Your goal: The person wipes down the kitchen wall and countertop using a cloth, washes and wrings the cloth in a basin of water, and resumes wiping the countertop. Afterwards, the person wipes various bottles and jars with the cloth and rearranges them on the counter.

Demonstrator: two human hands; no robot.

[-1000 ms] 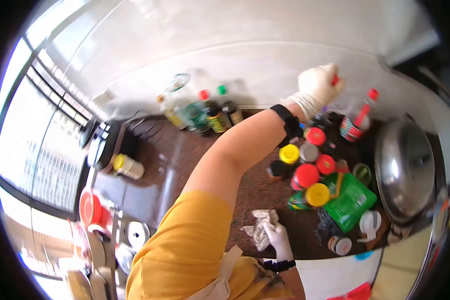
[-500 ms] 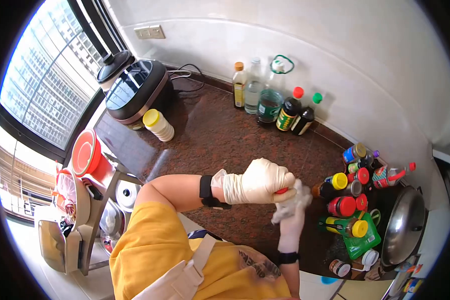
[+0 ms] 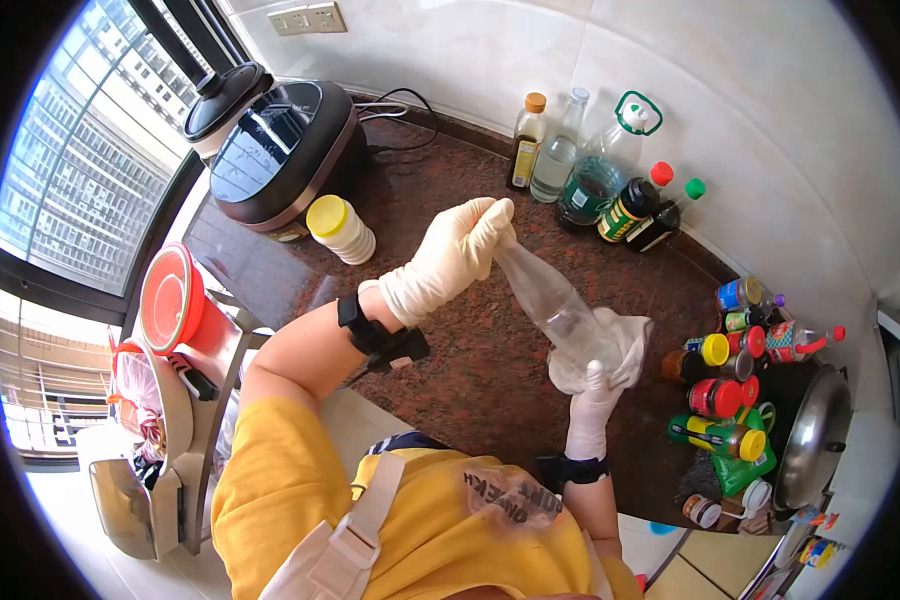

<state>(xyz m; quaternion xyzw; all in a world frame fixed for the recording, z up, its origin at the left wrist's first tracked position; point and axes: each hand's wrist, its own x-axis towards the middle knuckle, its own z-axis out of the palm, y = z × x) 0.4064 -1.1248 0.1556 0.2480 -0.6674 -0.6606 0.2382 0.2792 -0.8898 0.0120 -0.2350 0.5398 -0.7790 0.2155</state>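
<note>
My left hand (image 3: 458, 248), in a cream rubber glove, is closed round the narrow neck of a clear bottle (image 3: 545, 290). The bottle is tilted, its wide end down toward the right. My right hand (image 3: 598, 398), also gloved, holds a white cloth (image 3: 625, 345) against that lower end, with the thumb pressed on the near side. Parts of the base are hidden by the cloth. Both hands are above the dark red stone counter (image 3: 450, 370).
Several bottles, including a green-handled jug (image 3: 595, 185), stand along the wall. A rice cooker (image 3: 290, 150) and a yellow-lidded container (image 3: 342, 228) are at left. Seasoning jars (image 3: 715, 398) and a metal lid (image 3: 812, 440) crowd the right. A red basin (image 3: 170, 300) sits left.
My left hand has moved up and left, away from the right hand. The bottle now shows between the hands; before, it was mostly hidden. The camera view has shifted slightly.
</note>
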